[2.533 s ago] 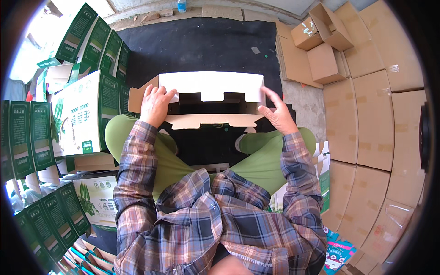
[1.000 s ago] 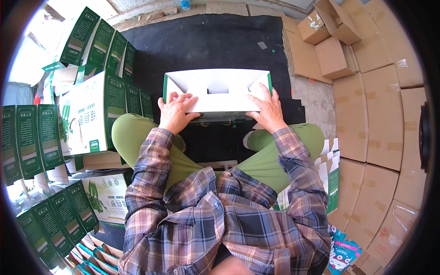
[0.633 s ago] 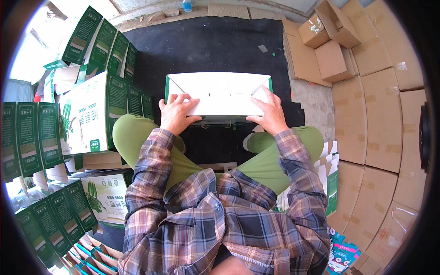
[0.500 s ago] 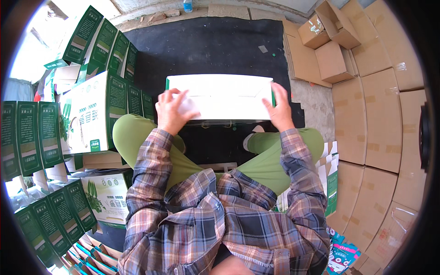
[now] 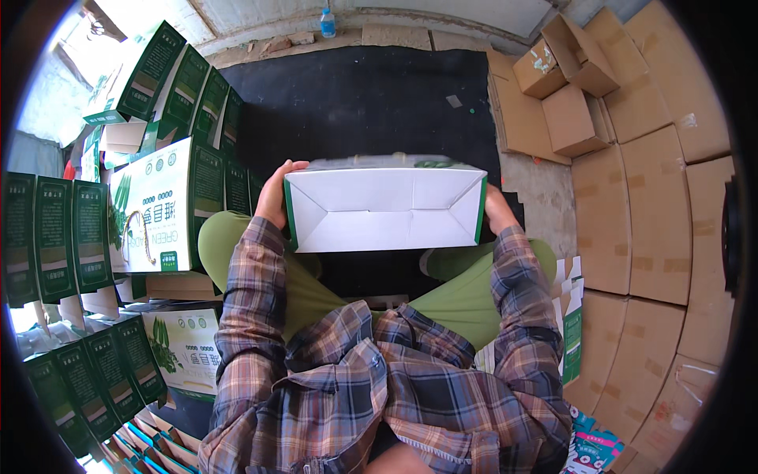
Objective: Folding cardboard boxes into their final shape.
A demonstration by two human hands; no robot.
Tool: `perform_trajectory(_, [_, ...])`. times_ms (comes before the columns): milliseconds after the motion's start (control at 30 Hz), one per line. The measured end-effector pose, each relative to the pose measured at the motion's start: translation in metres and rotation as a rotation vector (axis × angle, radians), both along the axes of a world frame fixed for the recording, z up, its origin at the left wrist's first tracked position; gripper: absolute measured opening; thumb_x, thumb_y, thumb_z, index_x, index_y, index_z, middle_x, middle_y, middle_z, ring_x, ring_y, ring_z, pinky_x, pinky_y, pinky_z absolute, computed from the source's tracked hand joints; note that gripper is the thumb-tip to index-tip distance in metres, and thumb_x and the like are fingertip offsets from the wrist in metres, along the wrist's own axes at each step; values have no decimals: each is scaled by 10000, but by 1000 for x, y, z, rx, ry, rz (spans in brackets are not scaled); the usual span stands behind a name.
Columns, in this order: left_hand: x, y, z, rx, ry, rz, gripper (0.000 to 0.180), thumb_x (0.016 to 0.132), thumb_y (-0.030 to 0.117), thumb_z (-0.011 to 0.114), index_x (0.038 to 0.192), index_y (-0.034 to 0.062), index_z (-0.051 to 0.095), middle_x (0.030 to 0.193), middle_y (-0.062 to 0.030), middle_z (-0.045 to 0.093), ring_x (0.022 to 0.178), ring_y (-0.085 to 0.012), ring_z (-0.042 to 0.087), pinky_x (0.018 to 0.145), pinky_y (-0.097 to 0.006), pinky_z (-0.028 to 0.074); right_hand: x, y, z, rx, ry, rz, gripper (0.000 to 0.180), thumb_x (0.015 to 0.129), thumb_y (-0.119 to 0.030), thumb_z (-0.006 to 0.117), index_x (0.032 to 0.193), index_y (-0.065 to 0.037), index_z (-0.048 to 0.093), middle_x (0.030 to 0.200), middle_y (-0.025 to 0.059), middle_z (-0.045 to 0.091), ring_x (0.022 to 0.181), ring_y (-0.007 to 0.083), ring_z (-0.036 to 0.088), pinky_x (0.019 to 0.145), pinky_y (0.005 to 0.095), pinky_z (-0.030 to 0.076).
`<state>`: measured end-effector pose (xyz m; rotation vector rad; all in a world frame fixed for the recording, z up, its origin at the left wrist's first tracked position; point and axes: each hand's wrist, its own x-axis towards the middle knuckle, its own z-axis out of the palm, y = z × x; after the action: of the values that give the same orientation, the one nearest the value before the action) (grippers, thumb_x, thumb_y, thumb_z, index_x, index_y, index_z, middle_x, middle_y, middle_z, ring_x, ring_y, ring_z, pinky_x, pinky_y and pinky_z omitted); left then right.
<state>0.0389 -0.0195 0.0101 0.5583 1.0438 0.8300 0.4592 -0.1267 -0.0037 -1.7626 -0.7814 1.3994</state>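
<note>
Tipped up since half a second ago, white folded-bottom cardboard box with green edges (image 5: 384,207) now shows its closed base toward the chest. Held above the lap, long axis running left-right (ends equally near). Left hand (image 5: 274,194) and right hand (image 5: 497,212) clasp opposite ends.

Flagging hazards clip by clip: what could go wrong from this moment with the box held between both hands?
The white box is gripped only at its two ends, by the left hand and the right hand, so it may slip or its folded flaps spring open. Swinging it left could knock the leaning green cartons over.
</note>
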Motion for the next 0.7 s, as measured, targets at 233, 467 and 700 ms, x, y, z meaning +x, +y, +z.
perform_trajectory(233, [9,-2,1,307,-18,246,440,948,317,492,1319,87,448,950,-15,585,822,-100,540,741,-294,458,19,-1,18,252,250,-382,410,896,-434,559,999,-39,602,981,69,637,859,162,610,735,332,483])
perform_trajectory(467, [2,-6,-32,-53,389,97,475,819,608,522,952,164,628,880,31,608,780,-131,517,780,-353,349,0,2,1,-56,121,-90,448,887,-386,540,1240,-110,544,1100,67,610,995,218,583,823,407,465])
perform_trajectory(700, [3,-10,-36,-72,495,-153,377,857,378,537,1154,150,583,1002,17,614,941,-153,534,824,-398,388,5,-4,-31,-189,-25,-40,389,902,-299,521,1236,-102,550,1066,57,631,947,198,604,794,379,478])
